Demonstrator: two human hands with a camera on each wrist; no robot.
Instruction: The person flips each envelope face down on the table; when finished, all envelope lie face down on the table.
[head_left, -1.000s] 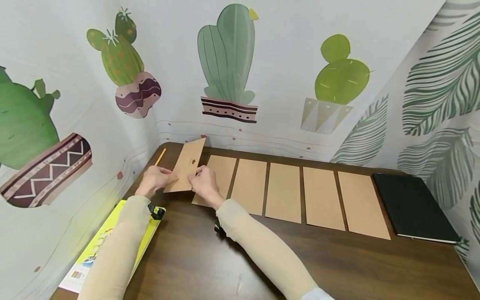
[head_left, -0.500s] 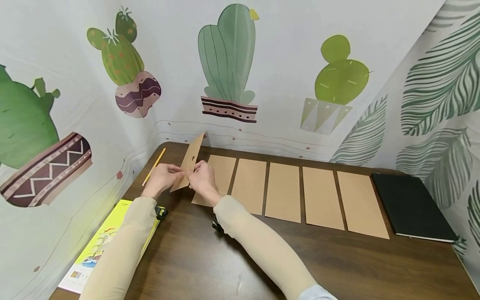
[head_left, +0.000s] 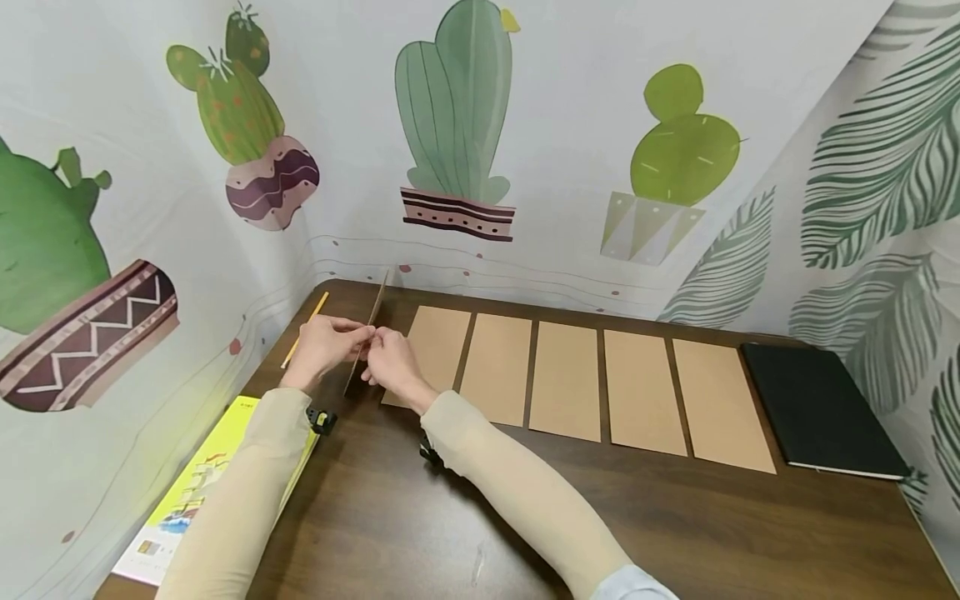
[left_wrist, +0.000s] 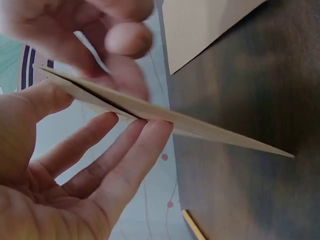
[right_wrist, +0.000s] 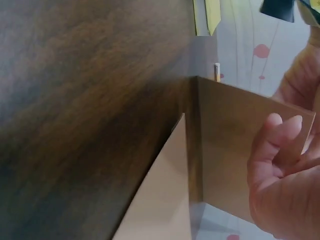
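Observation:
A thin brown kraft-paper rectangle [head_left: 378, 302] stands nearly edge-on above the left end of the table. Its layers are slightly parted along one edge in the left wrist view; whether it is an envelope or a booklet I cannot tell. My left hand [head_left: 322, 343] pinches it, thumb near one corner and fingers spread along its side. At its upper edge my right hand [head_left: 393, 362] holds on with bent fingers, blurred in the left wrist view. Its lower part reaches close to the table [right_wrist: 100, 100] in the right wrist view.
Several similar brown rectangles [head_left: 495, 371] lie in a row to the right, ending at a black notebook [head_left: 821, 408]. A pencil [head_left: 318, 307] lies behind my left hand. A yellow-covered book [head_left: 202, 483] lies under my left forearm. A printed cloth [head_left: 562, 125] hangs behind.
The brown rectangle has turned from showing its crown-printed face to nearly edge-on. My hands have drawn together at its upper edge.

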